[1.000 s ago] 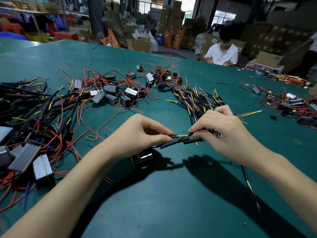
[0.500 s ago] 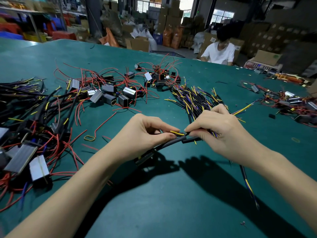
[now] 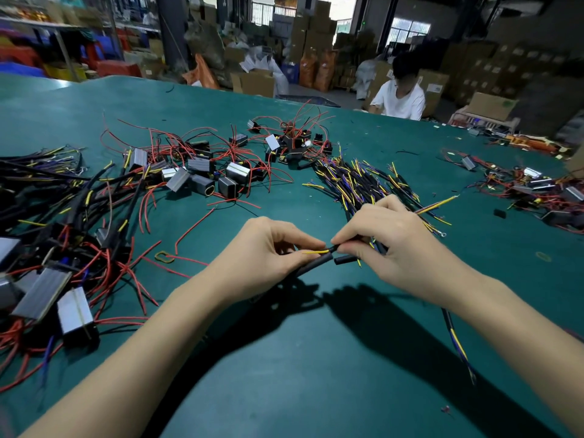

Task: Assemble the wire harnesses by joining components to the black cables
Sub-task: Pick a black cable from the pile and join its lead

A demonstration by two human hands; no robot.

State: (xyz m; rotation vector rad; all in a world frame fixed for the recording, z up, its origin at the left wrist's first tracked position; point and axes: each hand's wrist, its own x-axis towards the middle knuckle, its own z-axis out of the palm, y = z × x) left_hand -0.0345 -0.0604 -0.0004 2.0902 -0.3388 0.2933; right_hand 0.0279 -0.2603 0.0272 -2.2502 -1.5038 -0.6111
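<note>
From the head view, the left hand (image 3: 268,248) pinches a black sleeved cable (image 3: 313,267) between thumb and curled fingers, and a thin yellow wire (image 3: 317,251) sticks out just past its fingertips toward the right. The right hand (image 3: 388,245) has its fingers curled round a second black cable (image 3: 347,259), whose blunt tube end points at the left hand. The two black ends lie just beside each other, nearly end to end, in the small gap between both sets of fingertips, held a little above the green table (image 3: 316,358). The cables look matte and rubbery, round in section, with the yellow wire slim and glossy against them. From under the right hand a long black lead (image 3: 455,336) with yellow and blue strands trails down toward the near right edge of the table.

Behind the hands a loose heap of black cables (image 3: 357,178) with yellow and purple ends fans across the table. Farther left lies a scatter of small boxy grey modules (image 3: 202,172) with smooth metallic faces, tangled in thin red wires (image 3: 151,147). At the near left, a bigger pile of ribbed grey modules (image 3: 44,292) mixes with thick black leads. A person in a white shirt (image 3: 399,99) sits at the far edge of the table
</note>
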